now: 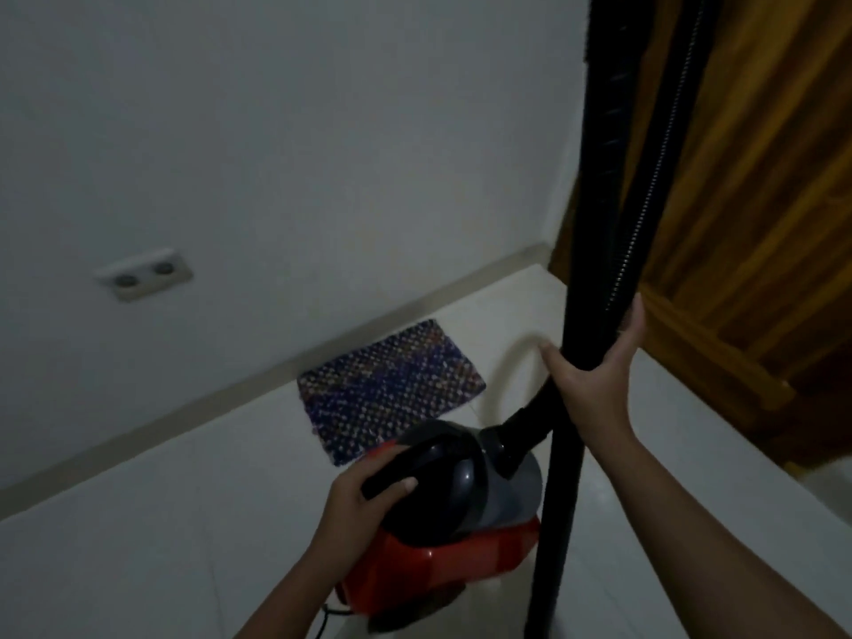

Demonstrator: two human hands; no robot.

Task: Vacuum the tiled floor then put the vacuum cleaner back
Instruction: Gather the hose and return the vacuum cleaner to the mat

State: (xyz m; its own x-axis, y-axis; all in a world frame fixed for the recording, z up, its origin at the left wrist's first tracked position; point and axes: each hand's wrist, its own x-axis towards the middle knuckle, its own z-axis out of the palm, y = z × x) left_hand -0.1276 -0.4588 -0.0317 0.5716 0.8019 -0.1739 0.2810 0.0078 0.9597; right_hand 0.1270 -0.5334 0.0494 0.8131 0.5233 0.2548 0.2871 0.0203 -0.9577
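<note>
A room in a home, it seems, though the light is dim; a pale tiled floor meets a plain white wall bearing a low double socket; a small woven mat lies by the skirting; a wooden door stands at the right.

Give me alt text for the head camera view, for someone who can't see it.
A person's left hand grips the black handle of a red vacuum cleaner while the right hand holds its upright black tube, near a woven mat.
</note>
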